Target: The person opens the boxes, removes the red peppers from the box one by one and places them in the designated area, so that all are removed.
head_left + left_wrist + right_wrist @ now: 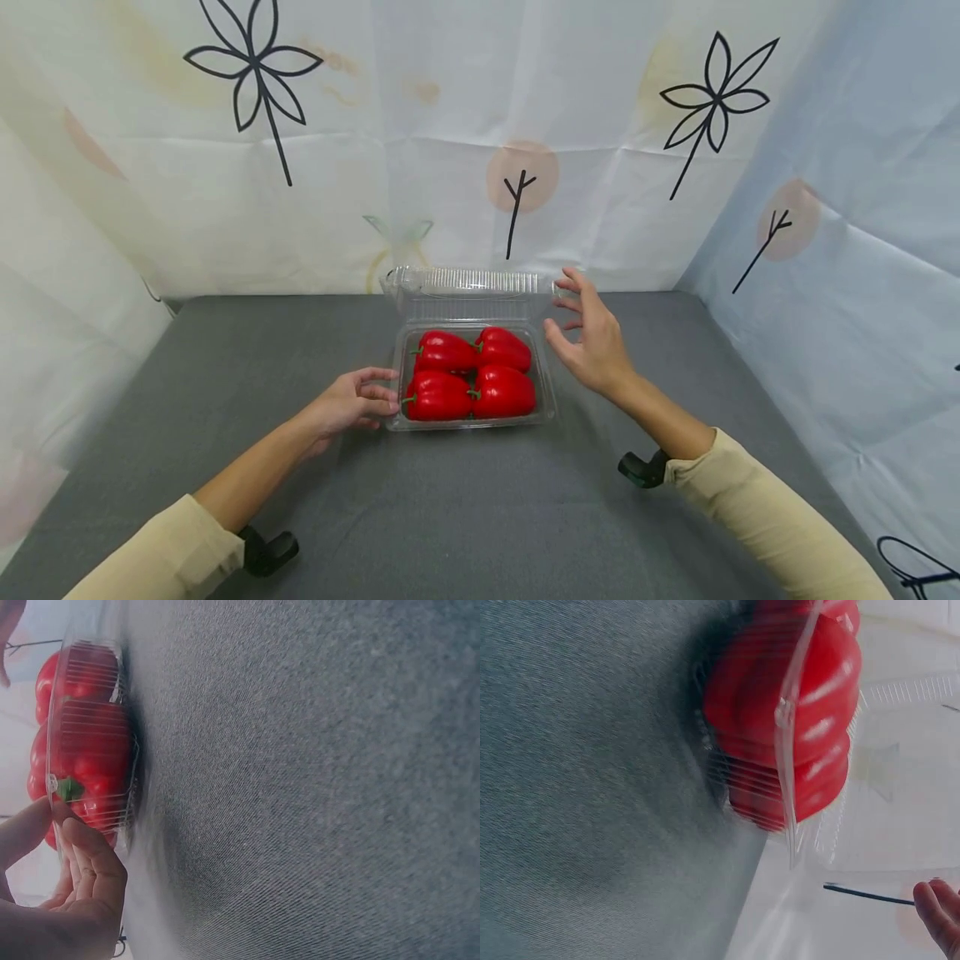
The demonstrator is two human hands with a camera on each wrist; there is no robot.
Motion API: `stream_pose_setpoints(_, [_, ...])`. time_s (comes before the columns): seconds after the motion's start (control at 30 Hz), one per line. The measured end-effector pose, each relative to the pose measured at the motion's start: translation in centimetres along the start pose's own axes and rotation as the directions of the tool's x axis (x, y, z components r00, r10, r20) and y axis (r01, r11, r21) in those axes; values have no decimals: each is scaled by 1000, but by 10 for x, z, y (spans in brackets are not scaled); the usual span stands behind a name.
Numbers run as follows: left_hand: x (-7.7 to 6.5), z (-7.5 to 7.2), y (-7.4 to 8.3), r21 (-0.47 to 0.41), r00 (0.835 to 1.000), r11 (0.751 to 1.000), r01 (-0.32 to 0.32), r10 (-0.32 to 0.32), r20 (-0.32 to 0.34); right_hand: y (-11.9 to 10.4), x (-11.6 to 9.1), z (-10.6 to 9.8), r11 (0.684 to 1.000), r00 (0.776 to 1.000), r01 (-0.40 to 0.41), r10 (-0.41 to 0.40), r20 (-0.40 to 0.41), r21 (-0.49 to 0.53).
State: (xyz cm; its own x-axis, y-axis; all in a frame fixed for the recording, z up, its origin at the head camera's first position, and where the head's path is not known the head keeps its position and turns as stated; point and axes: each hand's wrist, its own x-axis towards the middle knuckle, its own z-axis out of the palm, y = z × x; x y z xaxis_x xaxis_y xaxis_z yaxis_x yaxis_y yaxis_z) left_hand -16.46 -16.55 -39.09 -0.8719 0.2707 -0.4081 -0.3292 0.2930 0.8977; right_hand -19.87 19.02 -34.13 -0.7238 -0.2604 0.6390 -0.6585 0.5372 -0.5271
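A clear plastic clamshell container (pixel 471 423) sits on the grey cloth with its hinged lid (pixel 472 283) raised at the back. Inside lie several red bell peppers (pixel 504 392) with green stems, in two rows. My left hand (pixel 348 407) is at the container's left side; in the left wrist view, thumb and finger pinch its rim (pixel 52 750). Beside the lid's right edge is my right hand (pixel 592 342), fingers spread and loosely bent, fingertips right at that edge. The right wrist view catches only some fingers (pixel 936 911) near the lid.
Grey cloth (pixel 450 525) covers the table around the container. A white printed curtain (pixel 450 100) hangs close behind the lid, with more fabric (pixel 847 167) on the right side. Dark wrist straps (pixel 645 469) show by both sleeves.
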Motion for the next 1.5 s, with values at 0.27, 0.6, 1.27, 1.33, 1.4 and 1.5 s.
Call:
stream_pose_setpoints(0.27, [-8,2,-3,0,999,1000,-1,1,35,6,22,1,989,998,-69,68,17,132])
stream_pose_setpoints(0.6, [-16,4,-6,-28,997,1000,-2,4,74,19,48,8,971,977,-199,188,96,130])
stream_pose_setpoints(1.27, [-22,6,-9,-31,993,999,-29,32,115,50,46,22,926,870,-376,361,334,-22])
stream_pose_setpoints(1.33, [-22,6,-9,-35,992,999,-32,36,124,52,43,23,926,862,-374,365,351,-45])
stream_pose_setpoints(1.4, [-22,6,-10,-37,990,999,-36,41,132,53,41,24,921,847,-383,380,372,-69])
stream_pose_setpoints(1.5, [-23,6,-10,-38,990,999,-38,43,137,54,36,26,914,823,-393,400,402,-104])
